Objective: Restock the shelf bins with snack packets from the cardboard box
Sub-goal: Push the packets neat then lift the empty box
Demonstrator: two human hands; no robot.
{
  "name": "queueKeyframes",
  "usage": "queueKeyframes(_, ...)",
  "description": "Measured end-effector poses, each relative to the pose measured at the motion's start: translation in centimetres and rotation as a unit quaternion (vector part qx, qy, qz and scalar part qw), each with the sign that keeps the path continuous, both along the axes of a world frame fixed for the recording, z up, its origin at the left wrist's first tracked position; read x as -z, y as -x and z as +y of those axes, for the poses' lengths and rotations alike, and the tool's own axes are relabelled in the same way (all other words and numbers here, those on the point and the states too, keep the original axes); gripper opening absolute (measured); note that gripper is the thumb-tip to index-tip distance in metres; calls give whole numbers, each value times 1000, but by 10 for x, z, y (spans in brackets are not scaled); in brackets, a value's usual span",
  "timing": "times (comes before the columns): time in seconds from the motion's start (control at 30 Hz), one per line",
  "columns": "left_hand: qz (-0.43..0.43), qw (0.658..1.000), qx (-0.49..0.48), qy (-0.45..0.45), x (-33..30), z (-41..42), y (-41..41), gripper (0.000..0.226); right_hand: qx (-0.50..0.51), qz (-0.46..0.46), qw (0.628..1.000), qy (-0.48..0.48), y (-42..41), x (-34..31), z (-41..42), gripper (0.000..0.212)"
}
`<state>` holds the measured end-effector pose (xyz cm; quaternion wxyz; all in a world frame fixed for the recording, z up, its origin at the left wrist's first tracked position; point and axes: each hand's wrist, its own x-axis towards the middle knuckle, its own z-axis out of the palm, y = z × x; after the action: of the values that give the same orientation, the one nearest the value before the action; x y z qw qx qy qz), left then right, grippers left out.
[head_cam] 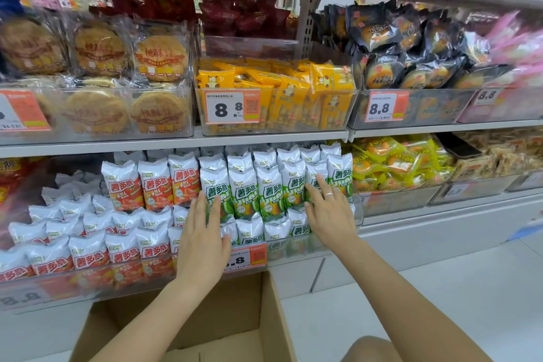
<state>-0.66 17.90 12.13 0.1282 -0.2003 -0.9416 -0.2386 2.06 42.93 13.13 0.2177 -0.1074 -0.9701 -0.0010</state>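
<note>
White snack packets with green print (271, 189) stand in upright rows in a clear shelf bin (296, 247) on the lower shelf. My left hand (202, 236) presses flat with straight fingers against the left end of the front row. My right hand (330, 211), a ring on one finger, presses flat against the right end of the same row. Neither hand grips a packet. Below my arms sits the open cardboard box (273, 317); the part of its inside that shows holds no packets.
White packets with red print (123, 232) fill the bin to the left. Above are bins of yellow packets (293, 91) and round biscuits (100, 79); to the right, black packets (411, 50) and yellow-green ones (396, 161). White floor (440, 303) lies at the right.
</note>
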Motion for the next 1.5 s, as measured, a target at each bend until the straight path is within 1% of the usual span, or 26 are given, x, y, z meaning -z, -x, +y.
queueKeyframes(0.07, 26, 1000, 10, 5, -6, 4, 4, 75, -14, 37, 999, 5, 2, -4, -1, 47)
queueKeyframes(0.1, 37, 999, 15, 13, -10, 5, 7, 77, -30, 48, 998, -11, 4, -4, -2, 49)
queueKeyframes(0.17, 46, 998, 19, 31, -15, 8, 14, 79, -63, 30, 996, -55, 7, 0, -6, 57)
queueKeyframes(0.27, -2, 999, 28, 45, -20, 10, 24, 75, -49, 0, 996, -73, 9, 6, -9, 64)
queueKeyframes(0.37, -23, 996, 66, 58, -21, 8, 30, 70, -26, -2, 996, -81, 9, 10, -9, 60)
queueKeyframes(0.47, -4, 994, 79, 74, -20, 2, 32, 68, -24, 9, 996, -80, 7, 14, -11, 51)
queueKeyframes(0.57, -12, 995, 77, 58, -19, -4, 31, 68, -40, 50, 995, -71, 3, 9, -18, 53)
queueKeyframes(0.63, -29, 995, 85, 35, -19, -9, 29, 67, -74, 95, 991, -63, -1, 7, -30, 56)
queueKeyframes(0.67, -29, 996, 88, 20, -20, -14, 28, 67, -98, 118, 987, -57, -4, 5, -40, 53)
queueKeyframes(0.77, 12, 995, 102, -13, -23, -36, 23, 60, -182, 163, 969, -28, -8, 2, -77, 46)
queueKeyframes(0.87, 62, 993, 97, -31, -19, -79, 17, 45, -286, 176, 942, -9, -8, -1, -123, 37)
queueKeyframes(0.93, 70, 995, 55, -48, -15, -117, 13, 37, -330, 164, 929, 14, -7, 1, -156, 30)
queueKeyframes(1.0, 68, 996, -8, -48, -13, -158, 11, 30, -349, 139, 926, 17, -3, 8, -185, 25)
queueKeyframes(1.1, 38, 996, -75, -9, -4, -216, 14, 32, -349, 76, 934, -21, 8, 19, -220, 30)
queueKeyframes(1.2, 0, 994, -82, 70, 10, -253, 21, 28, -310, 13, 947, -88, 21, 23, -240, 38)
queueKeyframes(1.33, -2, 986, -60, 154, 18, -269, 27, 32, -284, -46, 951, -118, 33, 30, -248, 42)
queueKeyframes(1.43, 8, 984, -67, 166, 13, -270, 35, 35, -268, -62, 956, -104, 38, 32, -247, 40)
queueKeyframes(1.5, 10, 985, -62, 161, 10, -268, 41, 35, -263, -52, 959, -90, 41, 31, -245, 40)
